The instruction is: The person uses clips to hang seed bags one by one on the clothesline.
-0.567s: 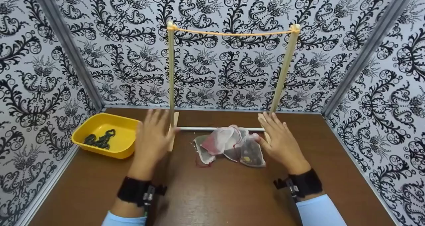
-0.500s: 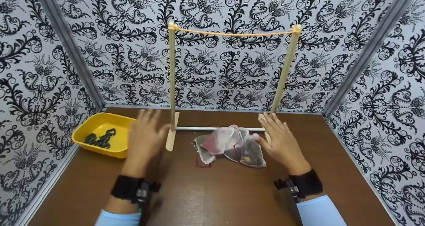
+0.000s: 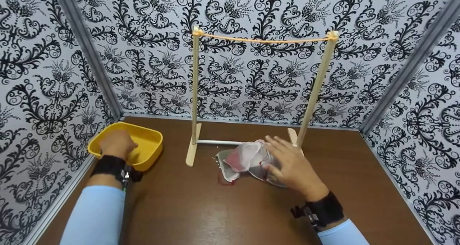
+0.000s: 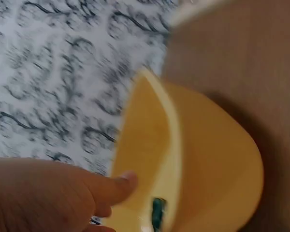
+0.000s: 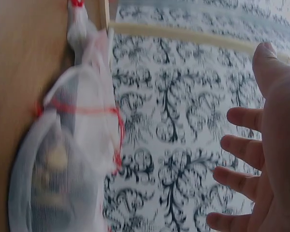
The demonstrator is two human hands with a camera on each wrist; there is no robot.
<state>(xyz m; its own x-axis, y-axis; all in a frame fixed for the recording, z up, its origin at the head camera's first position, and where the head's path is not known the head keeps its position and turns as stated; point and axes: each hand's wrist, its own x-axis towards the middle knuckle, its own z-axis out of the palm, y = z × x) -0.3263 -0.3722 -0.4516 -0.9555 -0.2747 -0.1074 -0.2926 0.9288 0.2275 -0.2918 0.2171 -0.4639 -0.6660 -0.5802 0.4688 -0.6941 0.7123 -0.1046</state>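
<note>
My left hand (image 3: 116, 144) reaches into the yellow plastic basin (image 3: 149, 146) at the left. In the left wrist view the thumb is straight, with fingertips partly showing below it. A small dark green item (image 4: 157, 213) lies in the basin, apart from the thumb; the head view hides it behind the hand. My right hand (image 3: 293, 167) is spread over the right end of a pile of white mesh drawstring bags (image 3: 248, 157) with red cords. The right wrist view shows its fingers apart, holding nothing, and yellowish contents inside the nearest bag (image 5: 58, 174).
Behind the bags stands a wooden frame with two posts (image 3: 195, 86), an orange string (image 3: 266, 41) tied across the top and a white bar (image 3: 217, 142) low down. The brown table (image 3: 201, 212) is enclosed by patterned walls (image 3: 244, 83) with grey edge posts.
My left hand has moved left from beside the frame's left foot into the basin. The right hand has shifted slightly left over the bags. The head view has turned a little.
</note>
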